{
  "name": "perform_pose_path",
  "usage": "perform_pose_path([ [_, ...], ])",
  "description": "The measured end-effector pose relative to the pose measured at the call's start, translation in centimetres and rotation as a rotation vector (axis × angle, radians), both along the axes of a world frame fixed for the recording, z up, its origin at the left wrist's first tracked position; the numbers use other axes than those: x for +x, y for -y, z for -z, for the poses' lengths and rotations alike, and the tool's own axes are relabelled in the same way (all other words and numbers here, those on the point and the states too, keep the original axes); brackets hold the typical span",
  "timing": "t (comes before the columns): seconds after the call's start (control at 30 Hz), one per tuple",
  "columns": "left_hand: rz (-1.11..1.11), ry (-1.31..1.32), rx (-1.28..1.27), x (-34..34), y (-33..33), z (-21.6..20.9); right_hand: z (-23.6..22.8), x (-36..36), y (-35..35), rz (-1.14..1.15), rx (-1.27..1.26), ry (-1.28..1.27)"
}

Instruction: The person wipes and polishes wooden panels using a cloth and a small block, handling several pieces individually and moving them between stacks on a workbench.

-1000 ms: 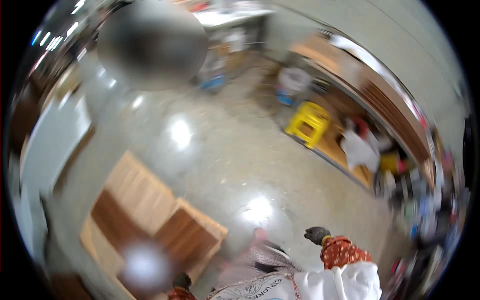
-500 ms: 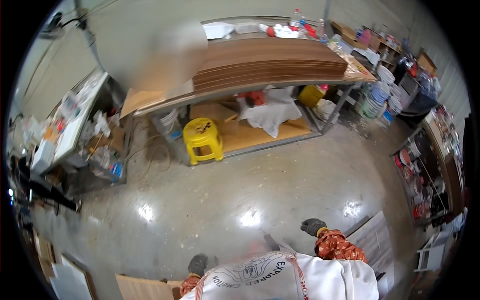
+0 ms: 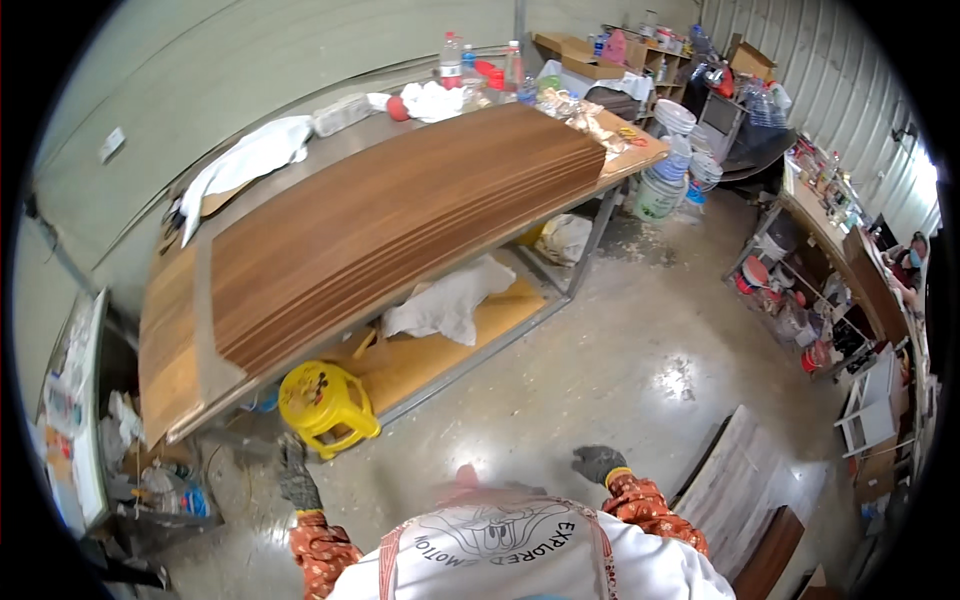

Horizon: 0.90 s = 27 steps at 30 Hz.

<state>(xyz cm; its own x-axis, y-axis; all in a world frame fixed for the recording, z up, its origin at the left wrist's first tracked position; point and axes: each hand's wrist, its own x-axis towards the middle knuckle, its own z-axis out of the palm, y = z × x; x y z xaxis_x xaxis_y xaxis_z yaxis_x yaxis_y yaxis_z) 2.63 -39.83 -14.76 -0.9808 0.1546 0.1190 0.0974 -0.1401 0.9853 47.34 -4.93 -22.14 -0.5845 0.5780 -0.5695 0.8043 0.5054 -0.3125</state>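
Observation:
Both my hands wear dark grey gloves below orange patterned sleeves. My left hand [image 3: 298,478] is raised with its fingers stretched out, holding nothing, near the yellow plastic stool [image 3: 318,398]. My right hand [image 3: 598,463] hangs over the floor in front of my body, fingers apart and nothing in them. Ahead of me a stack of brown wood-grain boards [image 3: 400,220] lies on a metal-framed workbench [image 3: 590,240]. Neither hand touches the boards or the stool.
Grey wood-grain panels [image 3: 735,470] and a brown board [image 3: 770,550] lie at my right. Shelves with paint buckets [image 3: 755,275] line the right side. White buckets [image 3: 665,165] stand past the bench's far end. A cluttered table [image 3: 85,400] is at left.
My view has turned left and come closer to the workbench. My left hand has risen and moved out to the left, toward the stool. The blurred round shape over the bench is gone.

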Motion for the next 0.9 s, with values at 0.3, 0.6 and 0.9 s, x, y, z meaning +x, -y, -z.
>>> perform_pose_path([
  [0.3,0.191,-1.120,-0.838,-2.4,-22.4,-18.1,-13.1,-10.0,-31.8,0.777,0.241,-1.043],
  [0.6,-0.367,-0.429,-0.391,-0.3,-27.8,-15.5,-22.1,-29.3,-64.4,0.476,0.524,-0.696],
  [0.9,-0.164,-0.415,-0.763,-0.4,-40.2,-21.0,-14.5,-34.1,-73.9,0.307,0.586,-0.467],
])
